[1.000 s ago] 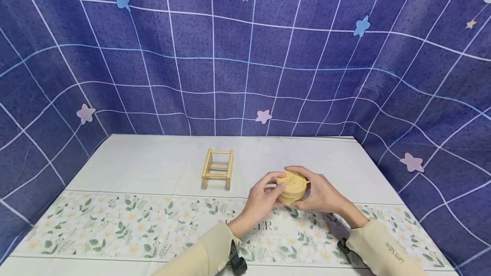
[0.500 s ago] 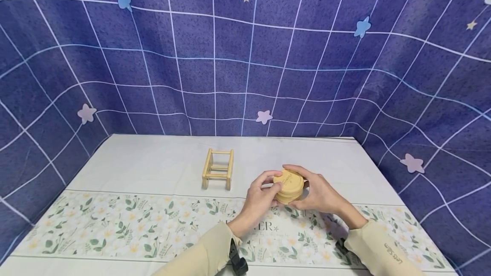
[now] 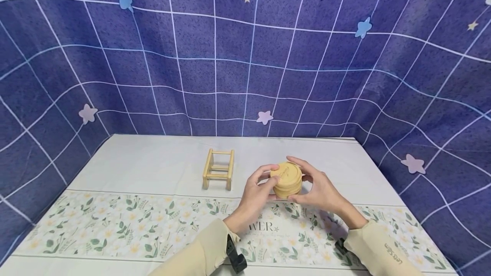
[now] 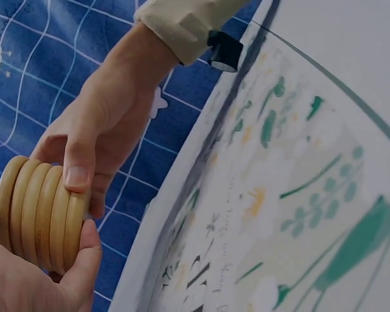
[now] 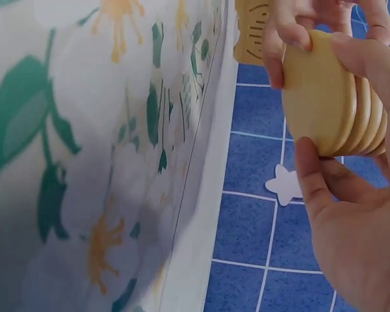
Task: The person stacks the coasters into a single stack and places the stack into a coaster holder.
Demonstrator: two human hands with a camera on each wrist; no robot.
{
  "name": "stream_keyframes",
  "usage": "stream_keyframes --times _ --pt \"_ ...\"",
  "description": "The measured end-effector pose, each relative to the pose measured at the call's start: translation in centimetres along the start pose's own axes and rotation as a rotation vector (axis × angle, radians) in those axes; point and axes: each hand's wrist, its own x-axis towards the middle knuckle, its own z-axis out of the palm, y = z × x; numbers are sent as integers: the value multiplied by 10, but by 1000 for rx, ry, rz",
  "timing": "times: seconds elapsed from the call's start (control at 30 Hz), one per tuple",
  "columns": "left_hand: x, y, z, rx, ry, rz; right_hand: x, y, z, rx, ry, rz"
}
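Observation:
A stack of several round wooden coasters is held between both hands, its engraved top face showing in the head view. My left hand grips its left side, thumb near the top rim. From the right, my right hand holds the stack with fingers behind and thumb at the lower front. The left wrist view shows the coaster edges lined up between the two hands. A plain coaster face shows in the right wrist view, with fingertips of both hands at its rim.
A small wooden rack with side panels and crossbars stands left of the hands. White cloth with a floral band covers the table. Behind it hangs a blue grid-patterned curtain.
Both hands have shifted the coaster stack slightly left and away from the person. Its side edges show more now, and the right hand's fingers have spread a little. The rack stays put.

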Motion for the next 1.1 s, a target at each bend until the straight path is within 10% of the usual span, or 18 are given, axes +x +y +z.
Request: stream_keyframes --times 0.6,1.1 --pt "5 10 -5 -132 15 -11 8 -1 18 270 115 -80" --pt "1 11 0 -206 30 -14 13 -9 29 191 230 -85"
